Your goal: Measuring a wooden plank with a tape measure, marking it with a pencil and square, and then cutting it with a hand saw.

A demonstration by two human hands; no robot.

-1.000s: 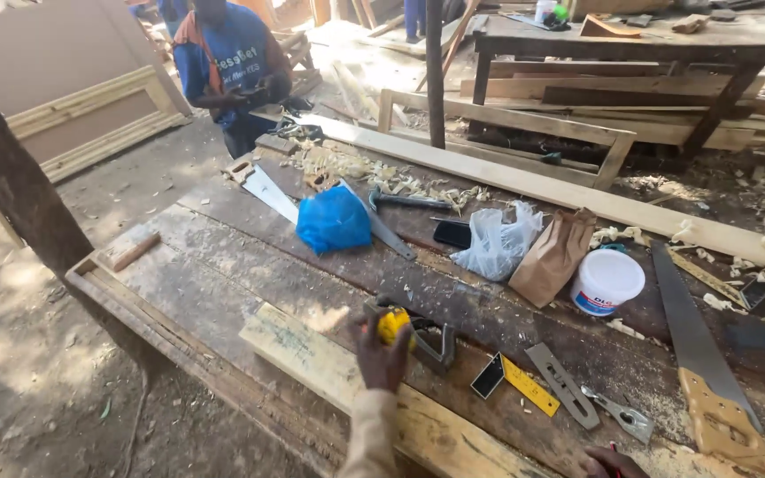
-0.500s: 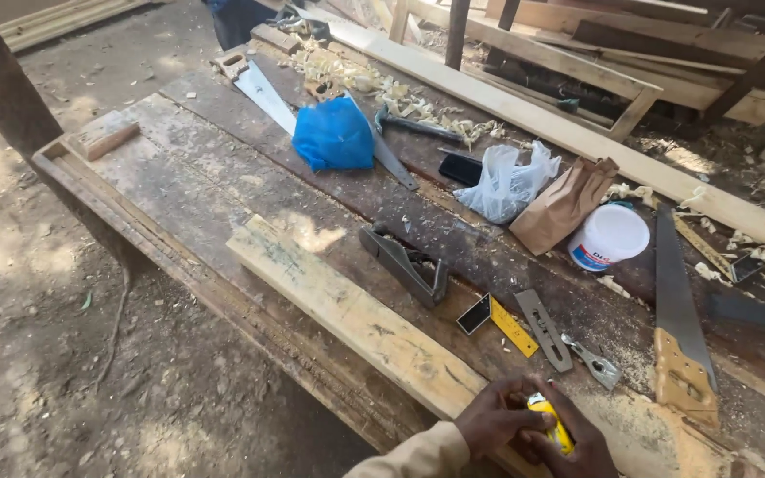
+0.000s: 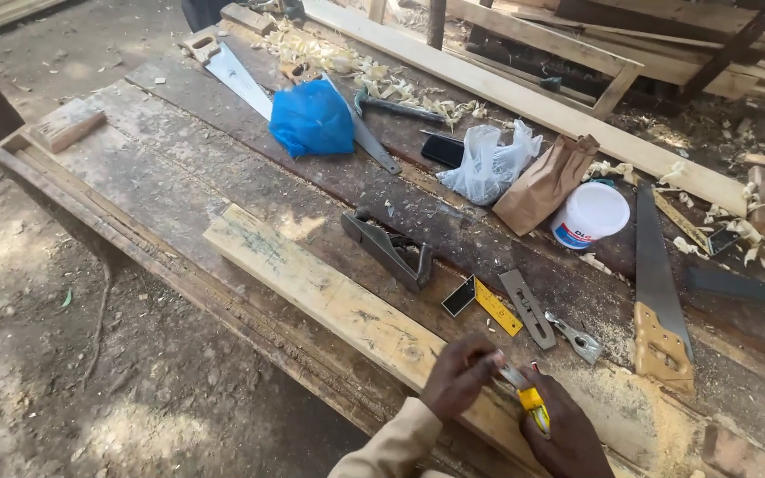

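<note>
Tape measure: yellow tape measure (image 3: 533,405) at the near edge of the tabletop (image 3: 161,168), held between both hands, its metal blade drawn a little way out toward the left.
Left hand: left hand (image 3: 460,375) pinches the blade end with curled fingers.
Right hand: right hand (image 3: 568,438) is wrapped around the yellow case from below.
Plank: pale wooden plank (image 3: 312,283) lies along the near side, running under the hands.
Middle: dark hand plane (image 3: 389,250) just beyond the plank; yellow try square (image 3: 484,303), flat metal blade (image 3: 529,308) and handsaw (image 3: 659,292) to its right.
Far: white tub (image 3: 588,215), brown paper bag (image 3: 545,184), clear plastic bag (image 3: 487,164), blue plastic bag (image 3: 312,119), with wood shavings (image 3: 400,88) behind.
</note>
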